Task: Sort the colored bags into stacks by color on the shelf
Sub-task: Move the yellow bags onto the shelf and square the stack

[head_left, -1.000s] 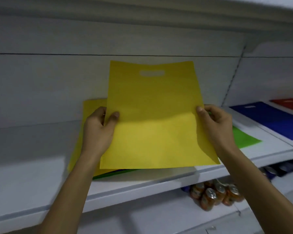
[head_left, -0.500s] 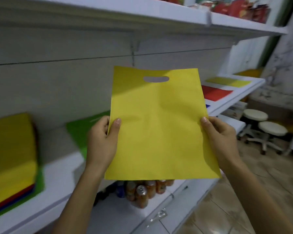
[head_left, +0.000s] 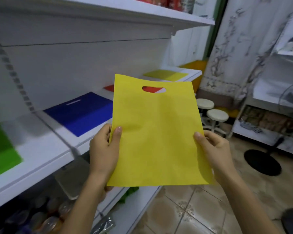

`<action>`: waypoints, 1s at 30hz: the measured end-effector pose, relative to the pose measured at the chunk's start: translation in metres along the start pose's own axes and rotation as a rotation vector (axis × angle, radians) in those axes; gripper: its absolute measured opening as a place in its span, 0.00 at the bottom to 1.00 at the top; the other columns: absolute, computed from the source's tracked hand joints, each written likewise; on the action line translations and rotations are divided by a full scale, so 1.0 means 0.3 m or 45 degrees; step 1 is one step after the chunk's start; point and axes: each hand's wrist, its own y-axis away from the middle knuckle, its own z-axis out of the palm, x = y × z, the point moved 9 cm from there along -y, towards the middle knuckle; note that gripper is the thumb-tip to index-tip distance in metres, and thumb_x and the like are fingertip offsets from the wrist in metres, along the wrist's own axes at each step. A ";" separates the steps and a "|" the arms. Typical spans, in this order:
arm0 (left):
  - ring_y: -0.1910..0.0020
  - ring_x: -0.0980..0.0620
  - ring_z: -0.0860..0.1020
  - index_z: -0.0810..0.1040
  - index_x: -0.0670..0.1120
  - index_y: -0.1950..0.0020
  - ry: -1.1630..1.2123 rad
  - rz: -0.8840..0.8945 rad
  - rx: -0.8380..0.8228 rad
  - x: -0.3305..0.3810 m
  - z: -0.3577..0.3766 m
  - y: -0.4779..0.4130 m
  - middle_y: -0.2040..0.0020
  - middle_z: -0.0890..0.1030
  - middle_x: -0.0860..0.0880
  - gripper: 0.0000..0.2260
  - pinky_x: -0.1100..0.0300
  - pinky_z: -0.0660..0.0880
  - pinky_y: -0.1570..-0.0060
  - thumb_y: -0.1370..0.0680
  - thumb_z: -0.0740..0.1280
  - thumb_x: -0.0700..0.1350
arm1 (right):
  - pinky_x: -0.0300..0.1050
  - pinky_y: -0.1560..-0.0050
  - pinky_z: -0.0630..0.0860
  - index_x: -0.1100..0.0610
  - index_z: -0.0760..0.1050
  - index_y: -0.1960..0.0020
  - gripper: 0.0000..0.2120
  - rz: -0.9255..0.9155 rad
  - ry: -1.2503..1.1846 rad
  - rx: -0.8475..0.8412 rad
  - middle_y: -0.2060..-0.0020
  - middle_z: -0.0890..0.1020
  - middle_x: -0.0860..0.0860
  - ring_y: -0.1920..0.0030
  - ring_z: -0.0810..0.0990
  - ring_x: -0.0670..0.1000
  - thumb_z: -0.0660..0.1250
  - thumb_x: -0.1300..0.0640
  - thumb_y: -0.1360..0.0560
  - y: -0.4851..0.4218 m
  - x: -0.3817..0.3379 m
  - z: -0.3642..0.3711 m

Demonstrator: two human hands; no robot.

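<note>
I hold a flat yellow bag (head_left: 156, 132) with a cut-out handle upright in front of me. My left hand (head_left: 104, 149) pinches its left edge and my right hand (head_left: 215, 151) pinches its right edge. On the white shelf (head_left: 46, 149) lie a green bag (head_left: 2, 149) at the far left, a blue bag (head_left: 82, 112) in the middle, and a red bag (head_left: 109, 87) partly hidden behind the yellow one. A yellow bag stack (head_left: 166, 75) lies at the shelf's far right end.
An upper shelf (head_left: 142, 12) hangs overhead. Cans (head_left: 46, 217) sit on the lower shelf. Two round white stools (head_left: 216, 115) stand on the tiled floor to the right, with a fan base (head_left: 262, 162) and another shelving unit (head_left: 277, 129) beyond.
The view has swung right along the shelf with the yellow bag held in both hands. The mixed pile at the left is out of view; blue, red and yellow stacks are now near.
</note>
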 end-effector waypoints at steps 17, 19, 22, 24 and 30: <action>0.73 0.56 0.64 0.69 0.44 0.64 0.122 0.078 -0.158 -0.155 0.887 -0.671 0.72 0.69 0.48 0.15 0.59 0.59 0.71 0.19 0.63 0.50 | 0.43 0.65 0.79 0.55 0.81 0.56 0.07 0.022 0.108 0.255 0.65 0.85 0.47 0.65 0.82 0.47 0.65 0.56 0.22 -0.884 0.262 -0.258; 0.73 0.58 0.67 0.69 0.53 0.65 0.128 0.102 -0.189 -0.144 0.968 -0.762 0.72 0.72 0.55 0.13 0.64 0.59 0.74 0.19 0.63 0.47 | 0.54 0.60 0.78 0.56 0.82 0.56 0.08 0.009 0.146 0.263 0.64 0.84 0.52 0.62 0.82 0.55 0.66 0.55 0.22 -1.009 0.266 -0.257; 0.72 0.61 0.72 0.73 0.54 0.61 0.142 0.095 -0.242 -0.157 1.069 -0.863 0.68 0.77 0.58 0.10 0.67 0.64 0.73 0.20 0.62 0.47 | 0.55 0.58 0.78 0.55 0.81 0.57 0.08 0.022 0.158 0.259 0.64 0.84 0.52 0.61 0.82 0.57 0.66 0.54 0.22 -1.159 0.298 -0.253; 0.72 0.55 0.71 0.74 0.53 0.61 0.126 0.089 -0.251 -0.178 1.114 -0.919 0.69 0.77 0.51 0.09 0.60 0.64 0.71 0.20 0.62 0.49 | 0.49 0.62 0.78 0.54 0.81 0.57 0.08 0.032 0.144 0.244 0.64 0.84 0.49 0.62 0.82 0.52 0.66 0.54 0.23 -1.248 0.326 -0.244; 0.72 0.47 0.70 0.77 0.51 0.57 0.092 0.038 -0.151 -0.258 1.196 -1.098 0.70 0.76 0.47 0.08 0.59 0.63 0.70 0.21 0.65 0.52 | 0.37 0.68 0.76 0.54 0.81 0.58 0.07 -0.021 0.090 0.108 0.66 0.84 0.46 0.67 0.81 0.46 0.66 0.56 0.23 -1.571 0.374 -0.168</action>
